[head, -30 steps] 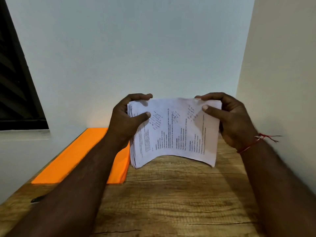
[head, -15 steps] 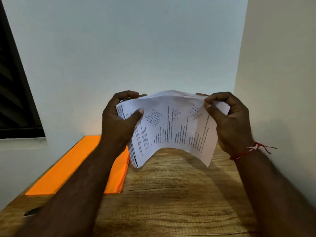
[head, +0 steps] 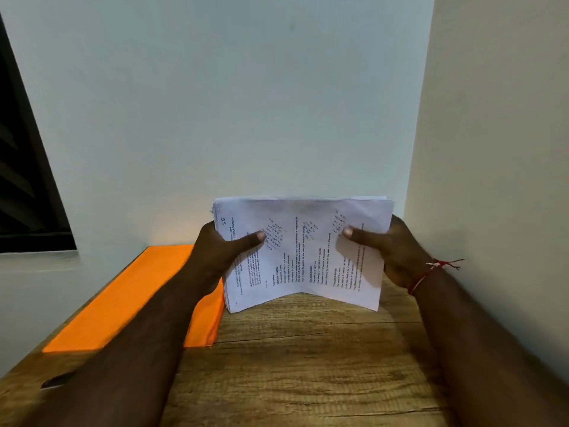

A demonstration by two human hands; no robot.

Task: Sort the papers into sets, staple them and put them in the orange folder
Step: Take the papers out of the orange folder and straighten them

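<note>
The desk (head: 308, 380) carries a small dark object (head: 57, 380) at its left near edge. It is partly covered by the left forearm, and I cannot identify it.

The orange folder (head: 132, 303) lies closed and flat along the left edge, running toward the far left corner. I judge it is parked beside the work zone so finished sets can go straight in.

The left hand (head: 220, 257) grips the left side of the papers (head: 304, 251), thumb across the front sheet and fingers behind. The stack stands upright on a long edge near the middle of the far edge. It is bowed, with its lower corners down at the wood; I cannot confirm contact.

The right hand (head: 397, 251) grips the right side the same way, with a red thread (head: 431, 269) at its wrist.

I judge that the two-sided grip keeps the sheets together and squares their edges before sorting, which appears not yet begun.
</note>
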